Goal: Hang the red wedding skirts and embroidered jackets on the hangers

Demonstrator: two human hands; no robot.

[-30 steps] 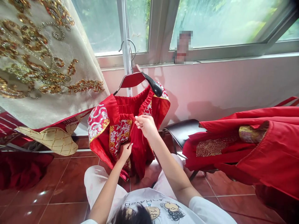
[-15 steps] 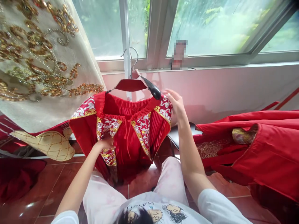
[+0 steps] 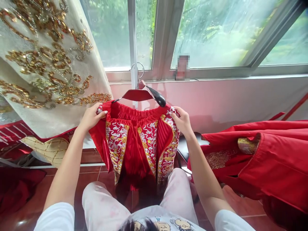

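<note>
A red skirt hangs in front of me, its gathered waistband tied with a drawstring. Silver and gold embroidery covers its panels, with pleated red cloth between them. My left hand pinches the upper left edge of the skirt, thumb on the front. On the other side my right hand grips the upper right edge in the same way. The hanger, with a dark red middle and a black arm, reaches into the waistband. Its hook sits at a pale upright pole. The lower hem falls in shadow between my knees.
At the left hangs a cream cloth with gold sequins, above a gold quilted piece. Red garments crowd the right side, near a dark seat. Windows stand behind, over a pinkish wall.
My left hand has moved from the front embroidered panel up to the upper left edge. The skirt's panels now hang straighter. My right hand stays at the right edge, its thumb now on the front.
</note>
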